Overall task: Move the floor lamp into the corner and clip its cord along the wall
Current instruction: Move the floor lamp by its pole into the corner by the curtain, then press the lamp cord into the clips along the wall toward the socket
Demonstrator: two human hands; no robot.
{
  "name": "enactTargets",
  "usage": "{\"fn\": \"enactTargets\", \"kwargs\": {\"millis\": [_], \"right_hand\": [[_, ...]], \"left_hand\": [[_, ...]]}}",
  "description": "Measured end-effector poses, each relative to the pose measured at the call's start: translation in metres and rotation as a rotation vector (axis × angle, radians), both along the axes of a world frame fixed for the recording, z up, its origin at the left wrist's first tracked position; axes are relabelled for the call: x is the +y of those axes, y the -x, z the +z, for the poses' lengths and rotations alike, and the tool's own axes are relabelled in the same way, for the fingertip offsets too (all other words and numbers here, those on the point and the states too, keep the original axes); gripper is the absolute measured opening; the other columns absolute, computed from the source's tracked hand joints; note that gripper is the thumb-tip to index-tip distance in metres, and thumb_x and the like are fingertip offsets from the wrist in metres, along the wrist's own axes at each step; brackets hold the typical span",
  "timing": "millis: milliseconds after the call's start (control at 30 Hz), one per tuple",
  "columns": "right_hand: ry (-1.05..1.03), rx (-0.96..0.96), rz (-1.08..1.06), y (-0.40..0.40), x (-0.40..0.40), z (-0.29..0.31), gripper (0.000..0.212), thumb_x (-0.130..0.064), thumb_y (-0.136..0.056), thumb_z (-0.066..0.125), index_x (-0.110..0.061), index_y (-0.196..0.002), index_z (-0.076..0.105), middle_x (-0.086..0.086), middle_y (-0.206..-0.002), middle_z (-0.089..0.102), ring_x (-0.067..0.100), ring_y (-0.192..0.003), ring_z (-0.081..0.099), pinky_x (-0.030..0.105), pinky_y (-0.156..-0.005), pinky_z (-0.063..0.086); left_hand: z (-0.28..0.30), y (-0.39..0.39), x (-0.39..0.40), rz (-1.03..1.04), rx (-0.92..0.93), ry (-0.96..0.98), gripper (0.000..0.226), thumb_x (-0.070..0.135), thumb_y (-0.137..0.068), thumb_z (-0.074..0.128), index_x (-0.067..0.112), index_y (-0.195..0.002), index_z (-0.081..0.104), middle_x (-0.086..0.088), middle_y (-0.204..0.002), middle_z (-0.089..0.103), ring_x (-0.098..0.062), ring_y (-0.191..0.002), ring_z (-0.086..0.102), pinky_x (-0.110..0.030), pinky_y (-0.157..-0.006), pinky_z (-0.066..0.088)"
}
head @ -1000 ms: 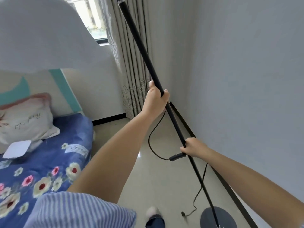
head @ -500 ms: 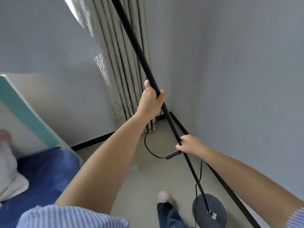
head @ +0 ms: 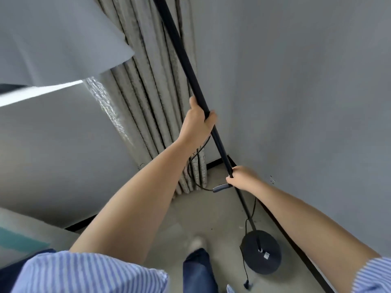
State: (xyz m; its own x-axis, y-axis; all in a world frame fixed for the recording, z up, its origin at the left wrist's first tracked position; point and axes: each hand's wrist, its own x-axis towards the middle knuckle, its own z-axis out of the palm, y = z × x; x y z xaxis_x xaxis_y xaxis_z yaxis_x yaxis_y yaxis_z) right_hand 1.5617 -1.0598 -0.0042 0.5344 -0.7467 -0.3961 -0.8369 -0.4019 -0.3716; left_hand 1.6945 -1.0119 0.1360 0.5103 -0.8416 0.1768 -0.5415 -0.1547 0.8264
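Note:
The floor lamp has a thin black pole point(head: 182, 53) that leans across the view, a round black base point(head: 268, 244) on the floor near the right wall, and a pale shade point(head: 53, 39) at the upper left. My left hand point(head: 197, 121) grips the pole at mid height. Lower down, my right hand point(head: 243, 178) holds the pole just above an inline switch point(head: 220, 188). A black cord point(head: 245, 265) loops from the switch toward the curtain and trails past the base, ending in a plug point(head: 247, 284) on the floor.
Grey pleated curtains point(head: 148, 102) hang in the corner ahead. A grey wall point(head: 306, 92) with a black skirting board point(head: 296, 246) runs along the right. A bed edge point(head: 19, 240) shows at the lower left. My foot point(head: 196, 244) stands on the tiled floor.
The view has swung right, away from the bed and toward the corner. The lamp base has come closer to the corner and right wall. Both hands keep their hold on the pole.

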Motion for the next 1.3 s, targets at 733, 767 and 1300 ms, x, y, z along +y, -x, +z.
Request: {"fn": "enactTargets", "kwargs": {"millis": [733,767,1300], "right_hand": [[-0.035,-0.123,-0.023,-0.200,-0.287,-0.024,0.033,-0.026,-0.090,0.048,-0.007,-0.116,0.055,0.017,-0.107,0.065,0.032,-0.093,0.063,0.040,-0.077,0.053],[-0.027,-0.128,-0.023,-0.204,-0.294,-0.024,0.033,-0.026,-0.090,0.049,-0.007,-0.117,0.055,0.017,-0.107,0.066,0.032,-0.093,0.063,0.039,-0.077,0.053],[0.006,-0.182,-0.017,-0.202,-0.343,-0.038,0.036,-0.030,-0.093,0.045,-0.005,-0.119,0.048,0.018,-0.108,0.064,0.034,-0.096,0.061,0.037,-0.073,0.047]], "left_hand": [[-0.007,-0.153,-0.284,0.033,-0.135,0.021,0.055,0.008,-0.095,0.044,-0.012,-0.134,0.011,-0.031,-0.126,0.049,-0.037,-0.108,0.054,-0.036,-0.085,0.047],[-0.007,-0.155,-0.288,0.046,-0.164,0.032,0.055,0.007,-0.095,0.045,-0.014,-0.133,0.011,-0.033,-0.123,0.050,-0.039,-0.106,0.055,-0.038,-0.082,0.047],[-0.017,-0.151,-0.337,0.055,-0.376,0.150,0.038,0.008,-0.094,0.048,-0.013,-0.120,0.030,-0.012,-0.069,0.052,-0.022,-0.060,0.051,-0.028,-0.051,0.045]]}}
